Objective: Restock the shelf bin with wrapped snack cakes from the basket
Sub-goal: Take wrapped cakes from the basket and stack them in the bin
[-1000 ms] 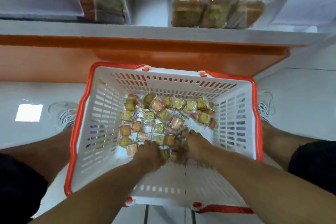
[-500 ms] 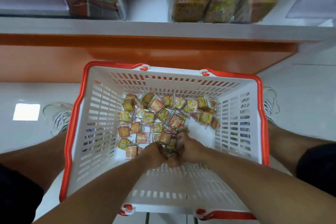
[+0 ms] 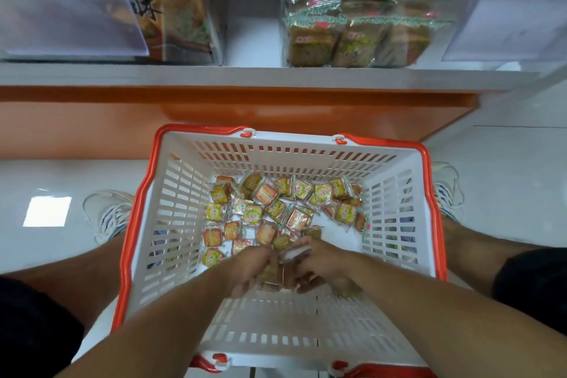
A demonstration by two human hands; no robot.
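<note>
A white basket with an orange rim stands on the floor between my feet. Several wrapped snack cakes lie loose on its bottom. My left hand and my right hand are cupped together above the near part of the basket floor, gripping a bunch of cakes between them. One more cake shows blurred under my right wrist. On the shelf above stands a clear bin holding the same kind of cakes, stacked behind its front wall.
A white shelf edge with an orange kickboard runs across the view above the basket. A second clear bin of other snacks stands at upper left. Tilted plastic label holders sit at both sides. My shoes flank the basket.
My two hands have scooped cakes together and lifted them slightly off the basket bottom, drawing toward me. The camera has tilted up, showing more of the shelf bins.
</note>
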